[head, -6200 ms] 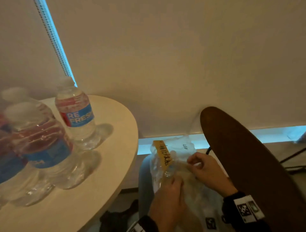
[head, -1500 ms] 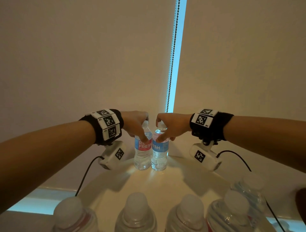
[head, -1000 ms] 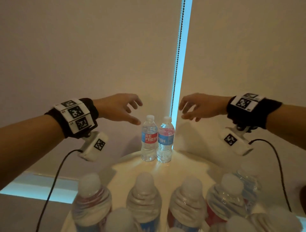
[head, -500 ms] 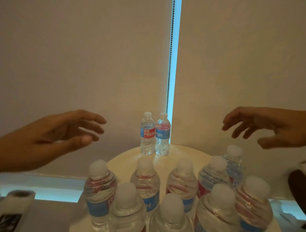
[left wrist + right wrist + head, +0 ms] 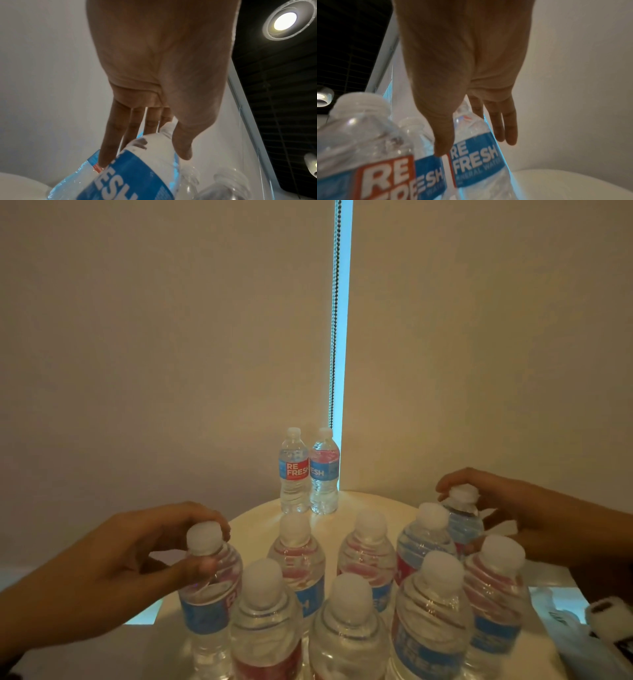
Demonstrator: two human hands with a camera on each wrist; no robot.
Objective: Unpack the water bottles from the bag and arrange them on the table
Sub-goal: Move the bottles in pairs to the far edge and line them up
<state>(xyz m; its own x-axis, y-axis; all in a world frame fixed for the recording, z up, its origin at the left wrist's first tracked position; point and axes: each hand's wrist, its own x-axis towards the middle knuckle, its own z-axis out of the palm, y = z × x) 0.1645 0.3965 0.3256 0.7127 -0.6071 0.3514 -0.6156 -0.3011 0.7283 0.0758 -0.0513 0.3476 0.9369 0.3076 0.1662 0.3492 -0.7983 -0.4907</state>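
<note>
Bottles are standing on the counter (image 5: 346,501); left hand (image 5: 113,559) is gripping the left bottle (image 5: 209,580), right hand (image 5: 534,518) the right bottle (image 5: 462,518); arranging is probably nearing completion.

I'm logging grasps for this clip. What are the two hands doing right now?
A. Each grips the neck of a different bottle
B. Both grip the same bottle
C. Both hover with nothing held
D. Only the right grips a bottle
A: the left hand pinches the near-left bottle under its cap, while the right hand grips the far-right bottle.
</note>
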